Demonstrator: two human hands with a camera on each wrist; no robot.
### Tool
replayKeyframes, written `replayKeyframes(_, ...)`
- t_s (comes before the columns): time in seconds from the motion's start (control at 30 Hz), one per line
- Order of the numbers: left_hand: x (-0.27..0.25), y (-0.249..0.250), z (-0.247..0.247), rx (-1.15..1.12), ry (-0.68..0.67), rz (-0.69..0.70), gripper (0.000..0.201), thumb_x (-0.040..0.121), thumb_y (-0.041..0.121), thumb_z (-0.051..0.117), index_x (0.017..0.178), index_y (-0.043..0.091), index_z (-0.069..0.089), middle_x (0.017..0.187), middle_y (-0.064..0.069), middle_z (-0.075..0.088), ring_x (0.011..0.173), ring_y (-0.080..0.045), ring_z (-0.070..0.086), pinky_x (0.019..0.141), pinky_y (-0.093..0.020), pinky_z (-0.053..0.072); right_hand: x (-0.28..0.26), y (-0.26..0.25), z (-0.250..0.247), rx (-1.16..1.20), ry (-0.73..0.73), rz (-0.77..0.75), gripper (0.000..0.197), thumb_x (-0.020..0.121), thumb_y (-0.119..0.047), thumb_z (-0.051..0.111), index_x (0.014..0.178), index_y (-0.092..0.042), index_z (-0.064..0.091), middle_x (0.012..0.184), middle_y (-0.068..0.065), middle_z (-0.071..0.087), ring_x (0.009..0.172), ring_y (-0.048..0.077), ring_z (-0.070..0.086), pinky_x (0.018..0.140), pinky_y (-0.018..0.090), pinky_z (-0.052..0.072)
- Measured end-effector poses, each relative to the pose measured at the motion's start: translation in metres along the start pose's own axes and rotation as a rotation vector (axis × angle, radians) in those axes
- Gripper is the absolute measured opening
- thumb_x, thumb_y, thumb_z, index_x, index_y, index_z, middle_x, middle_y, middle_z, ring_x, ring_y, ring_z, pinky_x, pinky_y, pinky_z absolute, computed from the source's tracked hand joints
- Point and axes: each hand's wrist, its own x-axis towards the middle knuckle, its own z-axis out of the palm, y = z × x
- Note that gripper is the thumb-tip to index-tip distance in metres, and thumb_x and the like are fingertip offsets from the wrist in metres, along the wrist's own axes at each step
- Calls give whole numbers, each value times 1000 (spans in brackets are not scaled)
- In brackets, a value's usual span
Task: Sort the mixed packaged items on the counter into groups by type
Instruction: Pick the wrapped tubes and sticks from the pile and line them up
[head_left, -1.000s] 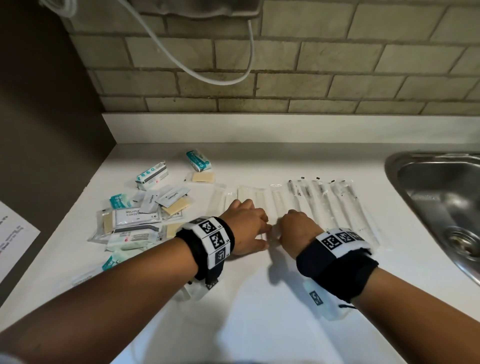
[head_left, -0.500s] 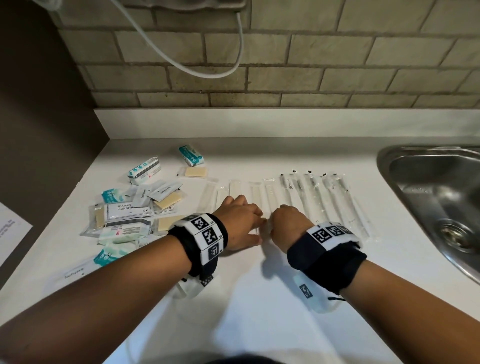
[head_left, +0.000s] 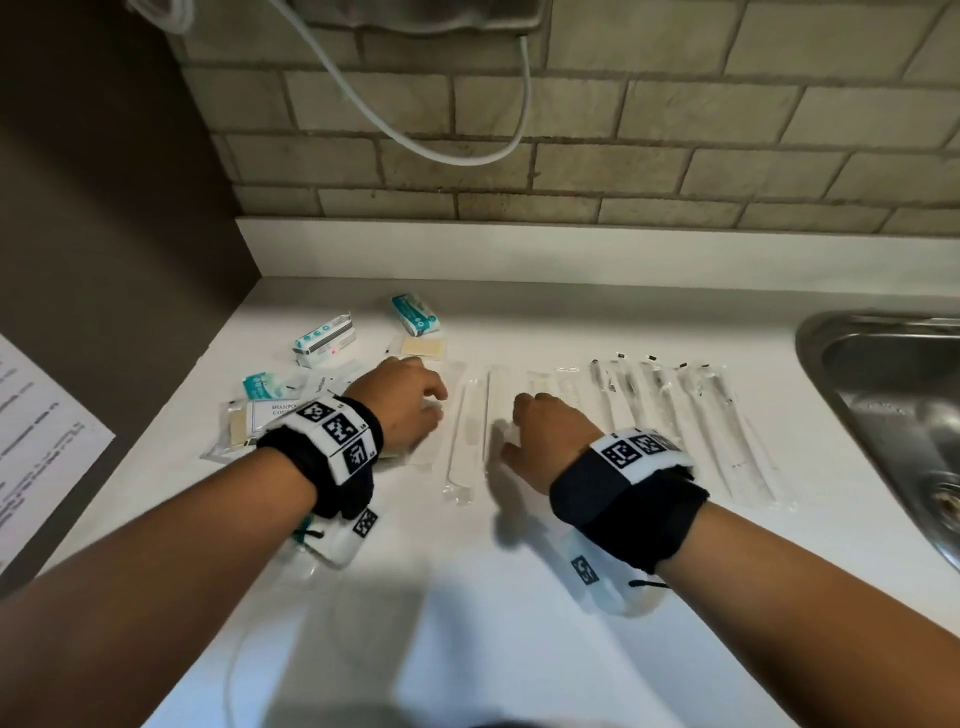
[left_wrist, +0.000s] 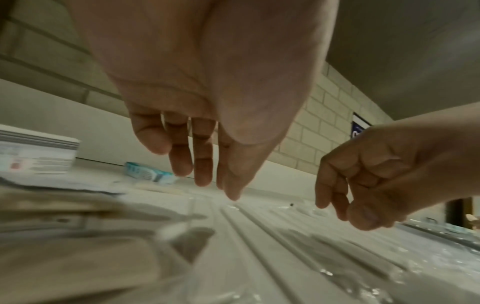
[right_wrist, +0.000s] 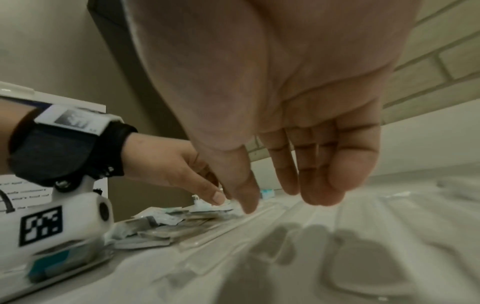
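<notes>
— Hands? Left hand (head_left: 402, 402) and right hand (head_left: 545, 436) hover with relaxed fingers, holding nothing.
— Items? Long clear-wrapped white sticks (head_left: 470, 431) lie between them; mixed teal-and-white sachets (head_left: 275, 415) sit left of the left hand.
— Advice: slide one wrapper flat, keeping rows parallel.

Black wristbands (head_left: 631, 506), seemingly tag-printed white plates.

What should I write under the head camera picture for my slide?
Two hands, left hand and right hand, hover over long clear packets lined up on a white counter beside a sink.
</notes>
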Motion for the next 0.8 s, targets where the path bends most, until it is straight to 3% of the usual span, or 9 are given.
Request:
replayKeyframes(0.1,0,-7,0,12,-109,-1,41,85,43,63,123,28,63,120,6,57,111,-15,57,95,-32,46,16,-22,13,17,-42,36,55,84,-49,57,123,-11,48,118,8,53,104,29,60,75,33,44)
replayKeyframes(0.2,-1,-10,6,100,-171,7,49,82,50,65,127,30,60,122,11,58,113,-15,56,93,-30,45,28,-37,28,-8,-79,131,77,68,-63,61,123,-12,45,117,6,48,101,27,59,79,37,49)
replayKeyframes(0.3,-3,-12,7,103,-129,10,49,79,51,67,125,32,62,120,12,60,111,-14,57,89,-28,45,38,-44,32,-21,-121,200,83,57,-59,65,121,-12,43,114,5,44,97,27,60,83,40,52)
replayKeyframes(0.43,-7,-13,7,73,-112,4,49,78,50,70,123,32,63,120,13,61,111,-13,57,81,-25,40,47,-43,28,-69,-213,219,70,56,-43,66,115,-10,51,109,8,50,91,26,64,82,39,55)
replayKeyframes(0.5,-8,-13,7,52,-110,6,49,78,49,70,123,31,63,119,14,62,111,-12,57,79,-24,39,55,-44,30,-97,-234,206,69,48,-46,71,107,-11,61,94,8,57,73,27,62,73,37,55)
replayKeyframes(0.57,-8,-13,6,44,-114,14,49,77,49,71,122,31,63,119,13,63,110,-13,58,81,-25,41,71,-40,41,-75,-217,203,70,40,-50,73,99,-12,64,82,8,53,57,23,52,66,34,50)
replayKeyframes(0.63,-7,-14,6,34,-118,17,49,76,49,72,121,30,64,119,13,63,110,-13,59,84,-25,44,67,-41,34,-35,-210,214,62,44,-47,75,94,-11,65,76,7,53,51,19,47,61,28,48)
replayKeyframes(0.7,-7,-15,5,25,-125,23,49,76,48,71,121,30,64,119,12,64,109,-12,60,87,-26,46,50,-43,16,67,-156,248,48,55,-36,77,91,-9,63,72,3,57,53,19,53,57,24,48)
replayKeyframes(0.8,-6,-14,5,11,-109,53,43,82,46,65,121,27,64,119,7,65,109,-16,60,88,-26,46,49,-29,12,211,-69,284,45,77,-21,72,113,-1,53,99,9,64,87,26,67,67,29,51)
